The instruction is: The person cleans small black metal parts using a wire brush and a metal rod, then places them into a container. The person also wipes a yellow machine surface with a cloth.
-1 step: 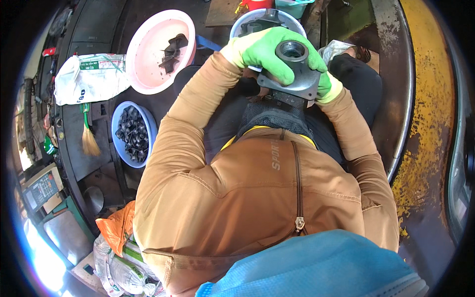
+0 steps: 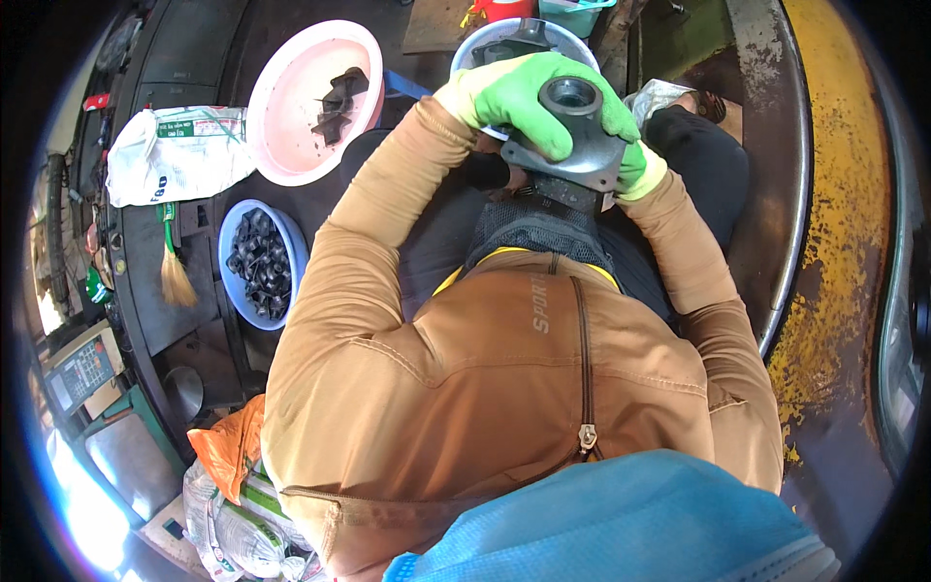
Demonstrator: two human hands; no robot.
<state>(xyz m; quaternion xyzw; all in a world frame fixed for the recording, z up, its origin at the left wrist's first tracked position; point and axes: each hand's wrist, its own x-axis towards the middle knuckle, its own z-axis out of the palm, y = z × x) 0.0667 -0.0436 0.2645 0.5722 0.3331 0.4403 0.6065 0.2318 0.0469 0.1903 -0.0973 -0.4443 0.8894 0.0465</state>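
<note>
In front of me I hold up a dark grey flanged part, with a round open collar at one end and a squarish flange with corner holes. My left hand, in a green glove, is closed around its left side, the thumb pressed against the body below the collar. My right hand, gloved alike, grips the right side; the part hides some of its fingers. Just beyond my hands, a pale blue basin holds larger dark pieces, partly covered by the left glove.
On the left stand a pink basin with a few dark pieces and a blue basin full of small black parts. A white sack and a straw brush lie beyond. A worn yellow metal surface runs along the right.
The flanged part has tilted very slightly in my hands and shifted a touch to the left. Both hands keep their hold.
</note>
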